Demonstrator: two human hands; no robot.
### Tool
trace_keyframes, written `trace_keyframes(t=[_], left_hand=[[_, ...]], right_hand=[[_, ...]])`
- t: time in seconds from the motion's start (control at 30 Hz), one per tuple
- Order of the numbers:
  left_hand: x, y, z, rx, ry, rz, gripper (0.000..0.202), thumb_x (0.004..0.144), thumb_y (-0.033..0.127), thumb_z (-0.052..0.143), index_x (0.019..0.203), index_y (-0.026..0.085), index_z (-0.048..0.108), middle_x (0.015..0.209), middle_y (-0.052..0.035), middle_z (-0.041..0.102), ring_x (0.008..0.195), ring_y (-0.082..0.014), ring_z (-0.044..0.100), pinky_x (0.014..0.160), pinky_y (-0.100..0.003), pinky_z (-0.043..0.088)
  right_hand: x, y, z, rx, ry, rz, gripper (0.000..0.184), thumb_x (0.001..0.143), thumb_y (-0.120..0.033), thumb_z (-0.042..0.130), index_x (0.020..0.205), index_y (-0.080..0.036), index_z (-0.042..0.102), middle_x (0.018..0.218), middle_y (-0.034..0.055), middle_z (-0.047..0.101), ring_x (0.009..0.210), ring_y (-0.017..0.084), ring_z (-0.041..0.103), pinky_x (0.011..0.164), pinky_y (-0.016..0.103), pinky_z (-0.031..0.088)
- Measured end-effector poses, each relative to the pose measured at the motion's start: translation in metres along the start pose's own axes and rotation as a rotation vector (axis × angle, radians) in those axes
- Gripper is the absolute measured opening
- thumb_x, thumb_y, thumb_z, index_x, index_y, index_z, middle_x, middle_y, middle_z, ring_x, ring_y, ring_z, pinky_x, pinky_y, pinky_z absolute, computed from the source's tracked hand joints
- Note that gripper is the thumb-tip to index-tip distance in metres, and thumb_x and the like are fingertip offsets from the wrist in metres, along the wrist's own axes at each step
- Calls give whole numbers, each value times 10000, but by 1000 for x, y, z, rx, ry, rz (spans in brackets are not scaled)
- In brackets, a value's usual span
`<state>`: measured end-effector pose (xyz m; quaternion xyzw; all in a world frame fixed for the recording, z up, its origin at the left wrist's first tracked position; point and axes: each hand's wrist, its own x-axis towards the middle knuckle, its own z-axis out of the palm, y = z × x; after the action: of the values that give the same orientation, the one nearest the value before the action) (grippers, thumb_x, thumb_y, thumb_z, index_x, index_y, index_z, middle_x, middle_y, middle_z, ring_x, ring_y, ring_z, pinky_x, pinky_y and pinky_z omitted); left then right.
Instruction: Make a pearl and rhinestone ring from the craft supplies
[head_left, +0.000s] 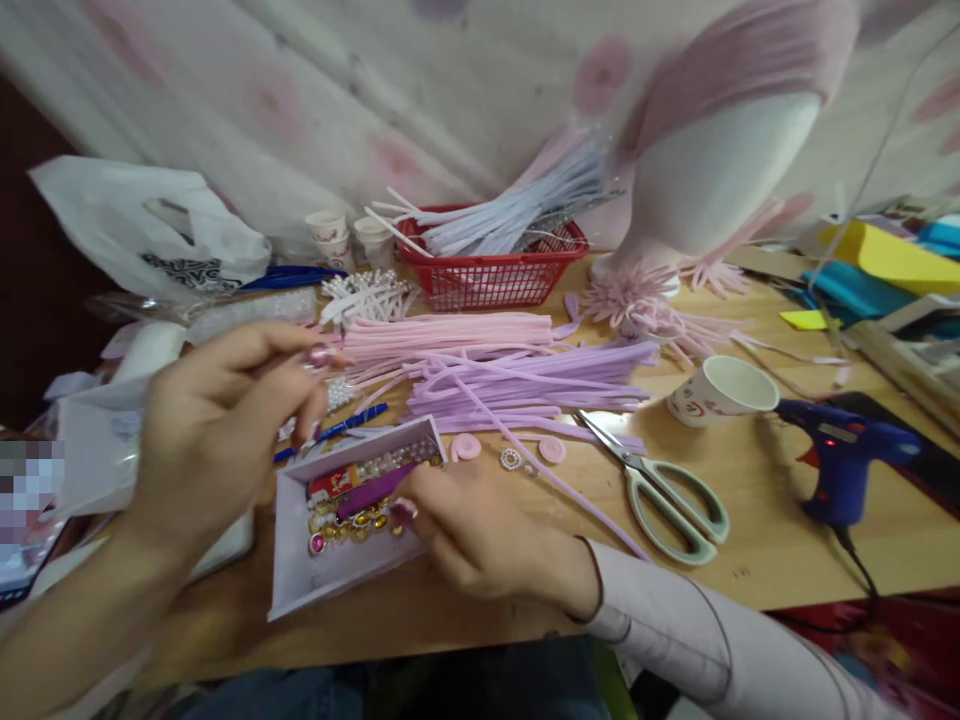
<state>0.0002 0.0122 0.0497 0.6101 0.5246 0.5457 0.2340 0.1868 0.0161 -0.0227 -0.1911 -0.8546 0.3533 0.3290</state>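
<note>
A white tray-like box (360,585) holds gold-rimmed gems (360,525), pearl beads (390,462), a red packet (334,486) and a purple strip (375,492). Over its right end reaches my right hand (472,525), fingers curled together inside next to the purple strip; what they grip is hidden. To the box's upper left, my left hand (225,430) is raised with thumb and fingertips pinched together. Anything between those fingertips is too small and blurred to name. Behind the box lie a blue pen (352,424) and bundles of purple (532,385) and pink pipe cleaners (450,335).
Scissors (667,500) lie right of my right hand, with a paper cup (727,388) and a blue glue gun (847,450) beyond. Pink coils (552,450) and a pearl ring (510,459) lie near the box. A red basket (487,280) and white mannequin form (712,170) stand behind.
</note>
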Motion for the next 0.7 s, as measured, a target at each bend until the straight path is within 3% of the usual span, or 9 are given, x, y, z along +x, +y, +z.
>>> trace_keyframes(t=[0.1, 0.17, 0.23, 0.27, 0.37, 0.47, 0.57, 0.7], left_hand=[[31, -3, 18, 251, -385, 164, 96, 806, 265, 645, 827, 208, 720, 674, 38, 673, 522, -112, 585, 461, -218, 429], [45, -3, 39, 364, -658, 279, 169, 839, 210, 579, 832, 207, 747, 779, 12, 718, 686, -141, 644, 590, -235, 470], [52, -3, 63, 417, -955, 398, 174, 808, 171, 621, 880, 233, 767, 794, 16, 741, 697, -136, 645, 618, -233, 454], [53, -3, 75, 468, -1048, 429, 207, 790, 137, 624, 887, 244, 773, 800, 16, 750, 695, -139, 649, 613, -239, 441], [52, -4, 104, 569, -1200, 414, 286, 737, 65, 621, 839, 276, 784, 751, 19, 755, 661, -151, 650, 588, -255, 402], [47, -8, 122, 681, -1232, 465, 255, 718, 71, 611, 688, 276, 758, 625, 23, 709, 537, -147, 582, 495, -270, 292], [43, -14, 129, 723, -1224, 511, 232, 728, 87, 599, 665, 267, 732, 607, 19, 684, 529, -147, 560, 486, -277, 246], [45, -20, 127, 736, -1232, 448, 164, 752, 108, 625, 701, 237, 713, 608, 19, 666, 548, -152, 570, 502, -270, 269]], right_hand=[[-3, 11, 8, -211, -78, -190, 107, 870, -205, 402, 860, -219, 507, 632, -4, 554, 541, 157, 455, 524, 282, 314], [-5, 20, 15, -252, -67, -270, 97, 853, -217, 425, 865, -222, 521, 625, -3, 586, 544, 165, 493, 518, 284, 336], [-5, 26, 19, -226, -70, -351, 81, 830, -222, 445, 851, -234, 522, 638, -8, 614, 568, 167, 531, 531, 282, 378], [-6, 27, 21, -198, -68, -388, 71, 818, -220, 451, 831, -241, 517, 647, -14, 623, 576, 162, 541, 540, 279, 395], [-6, 28, 21, -108, -14, -467, 49, 785, -214, 473, 772, -248, 506, 677, -22, 634, 574, 137, 546, 537, 266, 404], [-7, 28, 19, -67, 54, -489, 61, 787, -231, 494, 746, -232, 539, 671, -23, 620, 560, 123, 535, 506, 266, 388], [-7, 30, 19, -64, 52, -507, 132, 826, -272, 506, 731, -221, 582, 635, -33, 590, 535, 116, 509, 473, 275, 377], [-7, 31, 22, -51, 63, -507, 181, 854, -265, 482, 769, -210, 633, 640, -29, 604, 532, 121, 501, 479, 293, 388]])
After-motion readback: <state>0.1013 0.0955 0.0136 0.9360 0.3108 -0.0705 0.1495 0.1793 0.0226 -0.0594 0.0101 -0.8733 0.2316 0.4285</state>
